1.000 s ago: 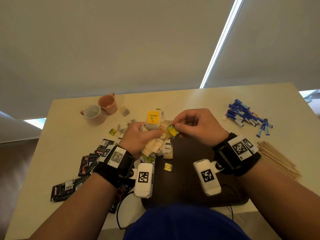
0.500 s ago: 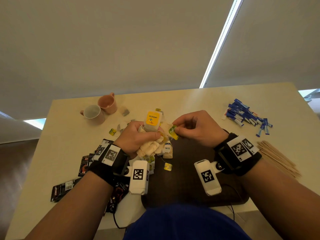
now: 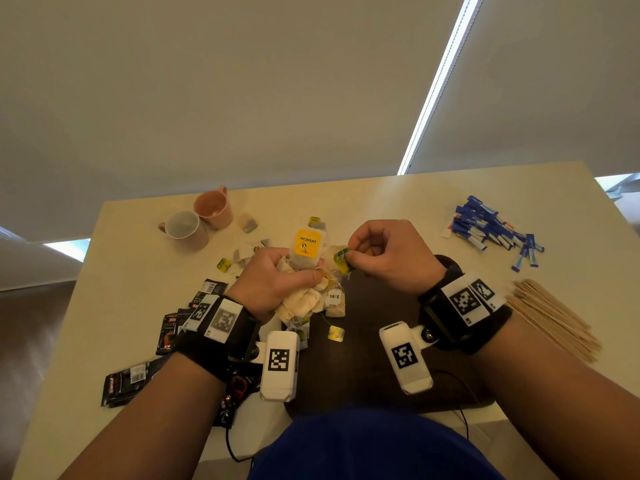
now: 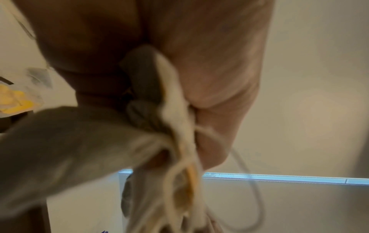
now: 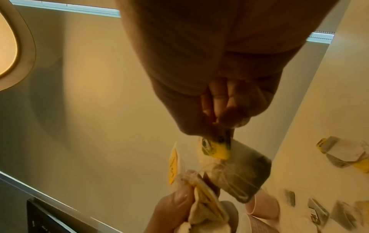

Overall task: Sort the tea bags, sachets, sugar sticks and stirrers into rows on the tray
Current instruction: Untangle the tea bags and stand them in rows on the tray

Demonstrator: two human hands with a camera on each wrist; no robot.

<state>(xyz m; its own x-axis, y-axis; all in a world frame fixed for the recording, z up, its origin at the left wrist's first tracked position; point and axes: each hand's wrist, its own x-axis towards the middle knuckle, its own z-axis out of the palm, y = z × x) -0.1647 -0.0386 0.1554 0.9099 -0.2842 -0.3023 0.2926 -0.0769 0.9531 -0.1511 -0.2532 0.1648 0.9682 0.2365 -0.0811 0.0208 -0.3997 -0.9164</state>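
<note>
The left hand (image 3: 277, 285) is clenched around a bunch of tea bags (image 3: 304, 301), whose pale pouches spill out below the fist over the far left corner of the dark tray (image 3: 363, 375). One bag with an orange tag (image 3: 307, 241) stands up above the fingers. The left wrist view shows the strings and paper squeezed between palm and curled fingers (image 4: 219, 78).

Just to the right of that fist, the right hand (image 3: 391, 256) pinches a yellow-green tag (image 3: 343, 259) between thumb and forefinger; in the right wrist view the tag's tea bag (image 5: 239, 173) hangs right under the pinch, its string running down into the bunch held by the left hand.

A loose yellow tag (image 3: 336, 333) lies on the tray below the left fist. Black sachets (image 3: 124, 382) lie left of the left wrist. Blue sugar sticks (image 3: 491, 232) and wooden stirrers (image 3: 550, 317) lie on the table (image 3: 398, 199) well right of the right hand. Two cups (image 3: 201, 220) stand beyond the left hand.
</note>
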